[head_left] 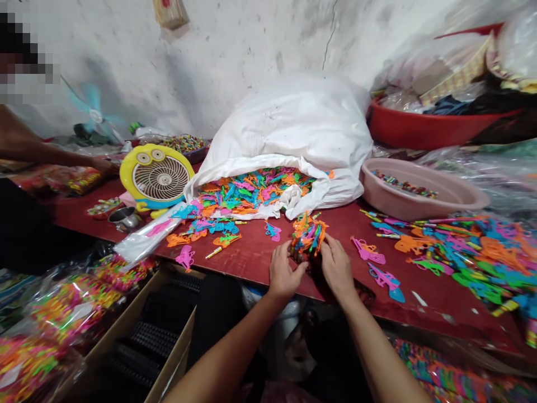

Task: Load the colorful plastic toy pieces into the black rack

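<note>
Orange and turquoise plastic toy guns [307, 238] sit bunched between the left hand [287, 271] and right hand [338, 267], whose curled fingers grip them above the red table [251, 268]. Behind, a white sack [289, 123] gapes, full of similar pieces, beside a pink plastic basin [419, 190].

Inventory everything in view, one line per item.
Red table: one, red, across the view
White plastic sack: one, white, on the table, mouth open
Gun-shaped plastic toys: many, pink, orange and teal, in the sack and strewn on the table
Clump of plastic toys: one, orange and teal, between the hands
Round yellow desk fan: one, yellow, left of the sack
Pale pink plastic basin: one, pink, right of the sack
Red plastic basin: one, red, back right
Steel cup: one, silver, table's left
Clear bags of toys: several, multicoloured, lower left
Co-worker's arm: one, bare, far left
Left hand: one, on the clump
Right hand: one, on the clump
</note>
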`<state>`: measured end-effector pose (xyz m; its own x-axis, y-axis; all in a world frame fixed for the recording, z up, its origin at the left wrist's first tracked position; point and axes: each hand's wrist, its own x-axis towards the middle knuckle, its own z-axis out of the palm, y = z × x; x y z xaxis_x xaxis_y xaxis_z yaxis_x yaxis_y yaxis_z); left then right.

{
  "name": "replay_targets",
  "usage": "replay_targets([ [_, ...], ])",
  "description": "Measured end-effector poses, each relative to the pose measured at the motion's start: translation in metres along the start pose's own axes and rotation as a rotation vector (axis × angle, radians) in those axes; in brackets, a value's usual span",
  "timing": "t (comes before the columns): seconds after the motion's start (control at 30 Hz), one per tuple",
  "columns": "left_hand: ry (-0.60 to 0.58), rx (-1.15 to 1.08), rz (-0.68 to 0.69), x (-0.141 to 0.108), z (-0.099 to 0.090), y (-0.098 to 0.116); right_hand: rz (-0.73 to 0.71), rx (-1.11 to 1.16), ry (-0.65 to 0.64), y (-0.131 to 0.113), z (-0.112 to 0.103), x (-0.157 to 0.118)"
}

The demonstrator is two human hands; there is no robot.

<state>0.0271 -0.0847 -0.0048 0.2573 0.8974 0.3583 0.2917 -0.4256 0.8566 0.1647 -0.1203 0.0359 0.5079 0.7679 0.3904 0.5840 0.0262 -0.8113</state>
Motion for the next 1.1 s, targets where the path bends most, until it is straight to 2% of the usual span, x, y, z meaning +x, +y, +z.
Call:
replay_targets([
  [0.1, -0.035, 0.016, 0.017, -0.005, 0.001, 0.002, 0.032, 0.061, -0.065, 0.007, -0.007, 0.002],
  [0.2, -0.046, 0.048, 0.023, -0.005, 0.001, 0.002, 0.130, 0.204, -0.109, 0.016, -0.011, -0.001],
  [0.3, -0.063, 0.057, 0.018, -0.003, 0.000, 0.002, 0.248, 0.337, -0.097, 0.022, -0.014, -0.004],
  [0.37, -0.070, 0.066, 0.020, -0.003, -0.001, 0.002, 0.248, 0.370, -0.069, 0.020, -0.018, -0.002],
  [0.47, -0.066, 0.087, 0.035, -0.003, -0.001, 0.003, 0.130, 0.338, -0.045, 0.007, -0.021, 0.007],
  [0.6, -0.082, 0.112, 0.039, -0.002, -0.002, 0.004, -0.166, 0.151, -0.074, -0.015, -0.018, 0.024],
  [0.7, -0.099, 0.093, 0.046, 0.000, -0.003, 0.002, -0.343, -0.019, -0.115, -0.018, -0.014, 0.032],
  [0.9, -0.097, 0.039, 0.052, -0.003, -0.001, -0.003, -0.409, -0.159, -0.106, -0.007, -0.013, 0.032],
  [1.0, 0.044, -0.087, 0.003, 0.003, -0.009, 0.002, -0.390, -0.161, -0.096, -0.006, -0.013, 0.031],
  [1.1, 0.190, -0.146, -0.043, 0.032, -0.022, 0.016, -0.366, -0.136, -0.097, -0.007, -0.012, 0.032],
])
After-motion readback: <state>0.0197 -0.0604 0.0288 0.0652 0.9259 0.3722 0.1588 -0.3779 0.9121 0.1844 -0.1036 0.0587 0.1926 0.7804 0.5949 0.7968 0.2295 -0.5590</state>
